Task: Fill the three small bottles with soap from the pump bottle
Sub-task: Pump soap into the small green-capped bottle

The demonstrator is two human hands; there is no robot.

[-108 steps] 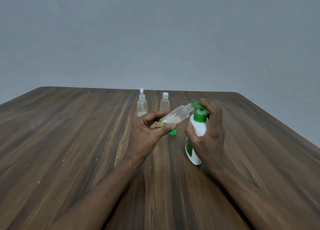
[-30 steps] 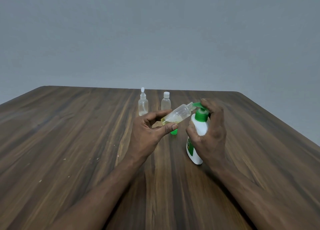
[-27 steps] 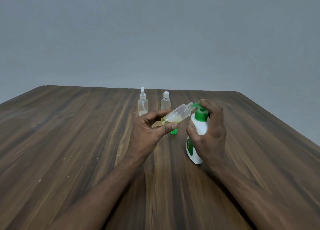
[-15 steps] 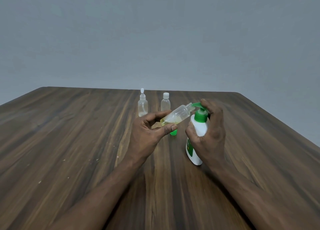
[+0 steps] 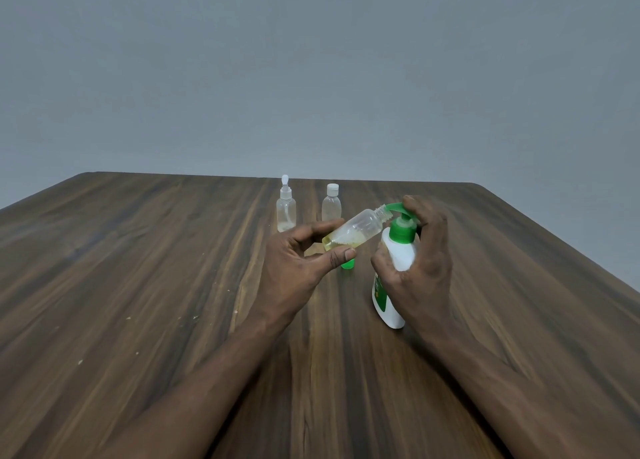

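Note:
My left hand (image 5: 298,268) grips a small clear bottle (image 5: 356,231), uncapped and tilted, its open neck held against the green spout of the pump bottle (image 5: 394,250). Yellowish soap lies in its lower end. My right hand (image 5: 415,261) wraps the white pump bottle, which stands on the table, with fingers on the green pump head. A green cap (image 5: 347,264) lies on the table just behind my left thumb. Two other small clear bottles stand upright farther back: one with a spray top (image 5: 286,207), one with a white cap (image 5: 331,204).
The dark wooden table (image 5: 138,285) stretches wide to the left and right, with a few pale crumbs on its left half. Its far edge runs just behind the two standing bottles, and a plain grey wall rises beyond it.
The pump head has risen slightly under my right fingers, showing a pale stem above the green collar. Both hands and the tilted bottle stay in place.

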